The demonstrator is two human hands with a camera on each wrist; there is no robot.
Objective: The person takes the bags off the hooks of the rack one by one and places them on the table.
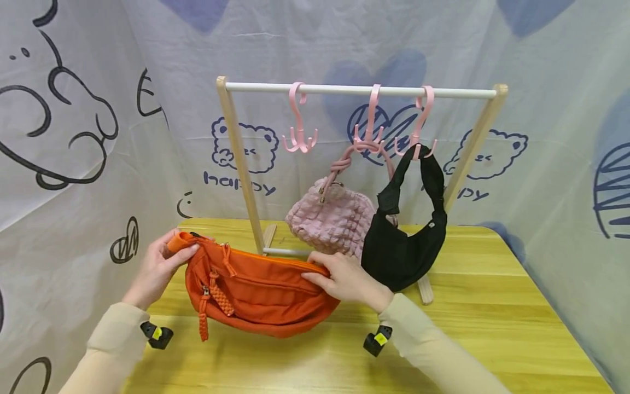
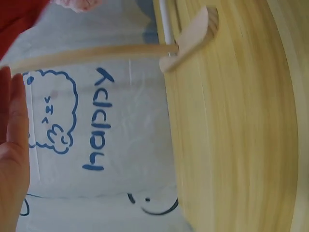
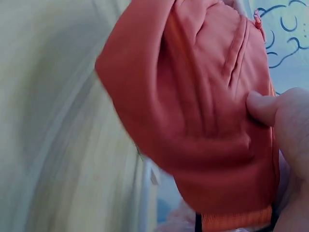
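An orange fanny pack (image 1: 266, 290) with braided zipper pulls is held up between both hands, in front of the rack. My left hand (image 1: 159, 265) grips its left end by the strap, thumb in front. At the right end of the top edge, my right hand (image 1: 346, 278) pinches the fabric. The right wrist view shows that thumb pressed on the orange cloth (image 3: 217, 111). In the left wrist view, part of the left hand (image 2: 12, 150) appears at the edge with a corner of the pack (image 2: 17, 21).
A rack with a white rail (image 1: 334, 89) and wooden legs stands on the table (image 1: 492, 306). On it hang a bare pink hook (image 1: 298, 123), a pink quilted bag (image 1: 334, 216) and a black bag (image 1: 403, 251). A printed cloth (image 1: 167, 109) surrounds the table.
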